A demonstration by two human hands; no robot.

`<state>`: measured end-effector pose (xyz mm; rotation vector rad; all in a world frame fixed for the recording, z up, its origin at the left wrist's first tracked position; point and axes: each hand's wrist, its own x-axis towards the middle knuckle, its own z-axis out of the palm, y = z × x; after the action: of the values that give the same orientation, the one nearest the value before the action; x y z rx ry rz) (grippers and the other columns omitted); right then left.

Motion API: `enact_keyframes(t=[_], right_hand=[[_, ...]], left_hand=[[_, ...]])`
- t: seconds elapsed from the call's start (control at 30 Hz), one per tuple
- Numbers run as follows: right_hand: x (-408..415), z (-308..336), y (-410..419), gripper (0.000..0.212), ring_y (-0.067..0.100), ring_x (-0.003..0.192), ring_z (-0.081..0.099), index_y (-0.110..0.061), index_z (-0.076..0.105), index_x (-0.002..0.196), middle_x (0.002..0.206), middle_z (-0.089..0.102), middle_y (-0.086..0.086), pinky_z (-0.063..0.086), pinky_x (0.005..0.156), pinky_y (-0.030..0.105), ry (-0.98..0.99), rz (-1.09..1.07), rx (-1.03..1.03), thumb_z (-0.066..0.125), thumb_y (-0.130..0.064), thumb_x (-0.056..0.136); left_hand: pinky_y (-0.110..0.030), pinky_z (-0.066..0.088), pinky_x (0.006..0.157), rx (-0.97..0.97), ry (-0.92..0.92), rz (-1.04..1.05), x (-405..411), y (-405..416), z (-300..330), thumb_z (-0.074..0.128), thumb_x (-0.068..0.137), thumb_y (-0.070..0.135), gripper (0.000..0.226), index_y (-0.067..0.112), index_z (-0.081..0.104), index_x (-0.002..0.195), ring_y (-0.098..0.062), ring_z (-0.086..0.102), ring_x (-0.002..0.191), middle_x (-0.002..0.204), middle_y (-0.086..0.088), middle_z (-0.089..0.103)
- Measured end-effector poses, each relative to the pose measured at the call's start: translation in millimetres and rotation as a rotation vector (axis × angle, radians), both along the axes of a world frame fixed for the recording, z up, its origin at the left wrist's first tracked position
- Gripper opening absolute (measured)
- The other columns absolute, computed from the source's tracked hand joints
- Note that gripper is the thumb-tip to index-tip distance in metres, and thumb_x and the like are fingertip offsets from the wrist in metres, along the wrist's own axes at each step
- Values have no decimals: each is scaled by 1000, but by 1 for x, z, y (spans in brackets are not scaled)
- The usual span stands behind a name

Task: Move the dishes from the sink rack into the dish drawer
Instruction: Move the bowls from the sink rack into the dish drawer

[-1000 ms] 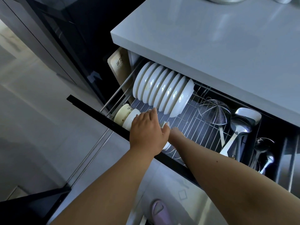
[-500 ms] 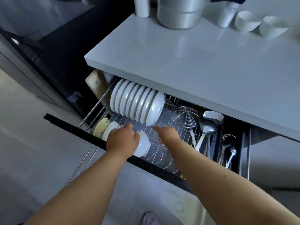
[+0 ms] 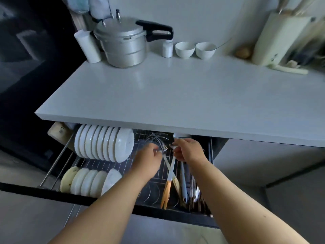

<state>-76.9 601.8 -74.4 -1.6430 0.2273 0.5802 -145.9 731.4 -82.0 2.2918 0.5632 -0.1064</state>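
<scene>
The dish drawer [image 3: 52,191] stands pulled out under the white countertop [image 3: 175,95]. A row of white plates [image 3: 103,145] stands upright at its back left. In front of them is a row of white bowls [image 3: 89,182] on edge. My left hand [image 3: 147,160] is closed at the neck of a wire skimmer [image 3: 158,140]. My right hand [image 3: 190,150] is closed on the neck of a white spoon [image 3: 176,136], whose head is partly under the counter edge. The two handles cross below my hands.
Several long utensils [image 3: 184,189] with wooden and pale handles lie in the drawer's right part. On the counter's far side stand a pressure cooker [image 3: 123,43], a white cylinder [image 3: 88,46], a small jar [image 3: 167,48], two white bowls [image 3: 195,49] and a knife block [image 3: 279,37].
Both hands have left the front bowls and moved right to the utensils, closing on the skimmer and the spoon. The view has tilted up, showing the countertop.
</scene>
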Motion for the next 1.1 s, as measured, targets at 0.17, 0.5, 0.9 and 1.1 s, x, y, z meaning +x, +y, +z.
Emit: enact_keyframes(t=[0.17, 0.5, 0.9, 1.1], right_hand=[[20, 30, -85, 20, 21, 55, 52, 0, 62, 91, 64, 57, 11, 46, 53, 26, -21, -162, 62, 57, -19, 95], [37, 66, -275, 22, 19, 61, 58, -3, 65, 96, 69, 60, 8, 51, 62, 29, -76, -448, 24, 55, -23, 97], [22, 70, -479, 16, 19, 59, 52, -3, 65, 95, 63, 53, 7, 51, 63, 29, -86, -831, 65, 55, -16, 94], [6, 61, -583, 18, 19, 57, 52, -3, 64, 94, 65, 56, 9, 49, 60, 29, -78, -977, 31, 57, -20, 95]], left_hand=[[-34, 53, 83, -24, -41, -95, 41, -82, 26, 52, 96, 30, 24, 21, 59, 117, -15, 62, 91, 104, 2, 67], [-27, 45, 82, -21, -89, -416, 98, -261, 63, 49, 96, 32, 33, 19, 53, 127, -15, 57, 102, 119, 2, 59], [-28, 36, 101, 51, -171, -722, 131, -467, 73, 49, 96, 39, 47, 19, 43, 139, -17, 44, 126, 141, -1, 41], [-39, 3, 121, 206, -158, -945, 131, -574, 63, 36, 98, 50, 68, 20, 10, 154, -20, -4, 149, 162, -1, 5]])
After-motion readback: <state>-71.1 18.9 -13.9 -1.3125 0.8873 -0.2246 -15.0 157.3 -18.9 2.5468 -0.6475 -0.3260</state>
